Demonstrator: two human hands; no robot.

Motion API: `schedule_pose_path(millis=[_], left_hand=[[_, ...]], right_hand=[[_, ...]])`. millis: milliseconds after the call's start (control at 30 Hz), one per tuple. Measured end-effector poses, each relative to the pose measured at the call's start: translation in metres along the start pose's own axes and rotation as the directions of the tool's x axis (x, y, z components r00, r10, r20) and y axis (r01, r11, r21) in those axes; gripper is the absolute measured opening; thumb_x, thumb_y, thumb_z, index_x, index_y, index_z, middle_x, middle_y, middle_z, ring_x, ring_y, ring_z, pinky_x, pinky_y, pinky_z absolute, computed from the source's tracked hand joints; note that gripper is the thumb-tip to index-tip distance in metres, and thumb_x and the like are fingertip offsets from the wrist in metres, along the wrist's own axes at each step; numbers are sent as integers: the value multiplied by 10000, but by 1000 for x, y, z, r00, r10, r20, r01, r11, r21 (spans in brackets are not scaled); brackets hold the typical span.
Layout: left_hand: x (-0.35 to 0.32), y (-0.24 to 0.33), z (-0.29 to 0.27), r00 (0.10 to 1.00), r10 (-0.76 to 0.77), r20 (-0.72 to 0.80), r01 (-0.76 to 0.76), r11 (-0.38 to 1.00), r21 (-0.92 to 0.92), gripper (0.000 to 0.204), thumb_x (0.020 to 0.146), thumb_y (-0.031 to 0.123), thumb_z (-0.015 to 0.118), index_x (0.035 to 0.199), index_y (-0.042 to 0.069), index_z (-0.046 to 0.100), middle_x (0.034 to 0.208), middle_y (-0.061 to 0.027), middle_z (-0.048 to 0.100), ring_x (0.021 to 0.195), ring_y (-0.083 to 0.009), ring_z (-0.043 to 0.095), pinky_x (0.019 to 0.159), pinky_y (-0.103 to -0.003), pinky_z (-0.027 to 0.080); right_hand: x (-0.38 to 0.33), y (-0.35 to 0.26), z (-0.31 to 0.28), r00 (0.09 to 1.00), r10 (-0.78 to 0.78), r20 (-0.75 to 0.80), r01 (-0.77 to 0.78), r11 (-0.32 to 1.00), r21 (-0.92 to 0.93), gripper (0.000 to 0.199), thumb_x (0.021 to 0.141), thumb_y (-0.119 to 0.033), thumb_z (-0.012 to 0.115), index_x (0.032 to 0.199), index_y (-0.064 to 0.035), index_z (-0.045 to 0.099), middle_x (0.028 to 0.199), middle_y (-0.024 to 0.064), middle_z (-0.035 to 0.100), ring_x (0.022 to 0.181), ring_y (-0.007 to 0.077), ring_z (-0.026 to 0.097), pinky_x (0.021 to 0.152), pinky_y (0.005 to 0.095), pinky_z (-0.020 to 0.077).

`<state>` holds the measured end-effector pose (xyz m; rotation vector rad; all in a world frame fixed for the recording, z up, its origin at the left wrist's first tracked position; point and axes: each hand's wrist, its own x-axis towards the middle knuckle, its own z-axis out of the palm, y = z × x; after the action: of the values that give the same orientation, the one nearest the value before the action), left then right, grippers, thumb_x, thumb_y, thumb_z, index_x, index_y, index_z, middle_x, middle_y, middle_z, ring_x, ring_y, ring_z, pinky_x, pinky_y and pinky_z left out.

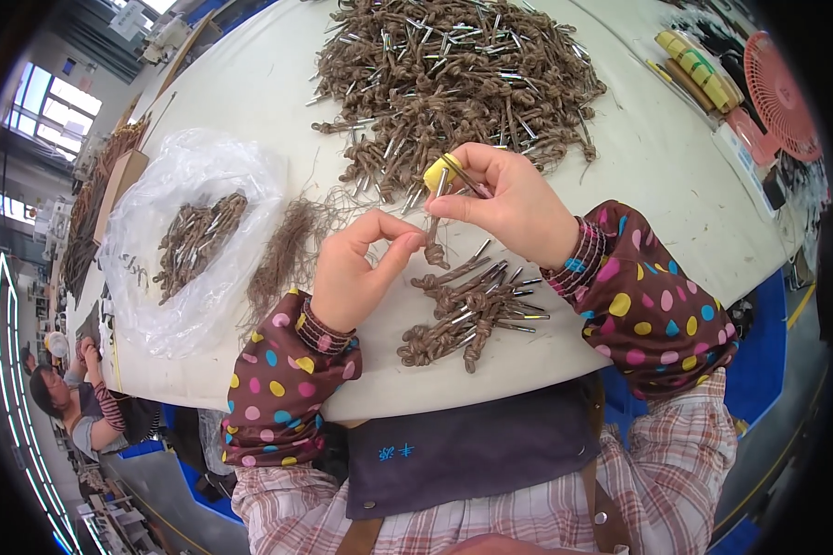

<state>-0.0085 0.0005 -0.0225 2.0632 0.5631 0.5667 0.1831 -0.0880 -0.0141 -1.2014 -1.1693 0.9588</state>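
Note:
Between my hands is a short brown knotted cord point(436, 252) with a shiny metal tip. My left hand point(361, 264) pinches it beside the knot with thumb and forefinger. The thumb and fingers of my right hand point(509, 199) close on its metal-tipped end. A slim dark metal tool point(470, 178), perhaps tweezers or snips, also lies in the right hand; its exact kind is unclear. Something yellow point(441, 173) wraps the right forefinger's tip. Just below the hands lies a small pile of similar knotted cords point(472, 319), their metal tips pointing mostly right.
A large heap of knotted cords point(453, 83) covers the far table point(657, 222). Left are a clear plastic bag point(143, 310) with more cords and a tangle of loose brown threads point(287, 245). A pink fan point(780, 92) stands far right. Another person point(79, 407) sits at far left.

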Motion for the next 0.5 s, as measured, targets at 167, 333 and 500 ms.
schedule_pose_path(millis=[167,333,500], left_hand=[[-1,-1,2,995,-93,43,101,955,-280,128,888,84,607,949,-28,600,931,-57,648,859,-134,613,822,-261,475],[0,5,5,1000,5,-24,-6,999,-53,157,843,103,657,957,-3,651,882,-81,685,823,-134,647,769,-255,501],[1,-1,4,989,-145,4,145,987,-72,172,838,110,665,962,-9,665,836,-75,687,787,-116,638,727,-243,488]], right_hand=[[3,9,-1,1000,-22,-1,22,996,85,252,775,-114,725,949,13,594,825,4,603,718,46,491,653,215,432],[2,11,2,992,-98,-73,92,992,-86,228,791,-100,716,972,-14,609,846,-19,609,718,24,494,639,184,410],[-8,0,16,983,-103,-149,64,967,-248,210,771,-104,731,932,-34,615,806,-53,599,601,5,358,528,173,313]])
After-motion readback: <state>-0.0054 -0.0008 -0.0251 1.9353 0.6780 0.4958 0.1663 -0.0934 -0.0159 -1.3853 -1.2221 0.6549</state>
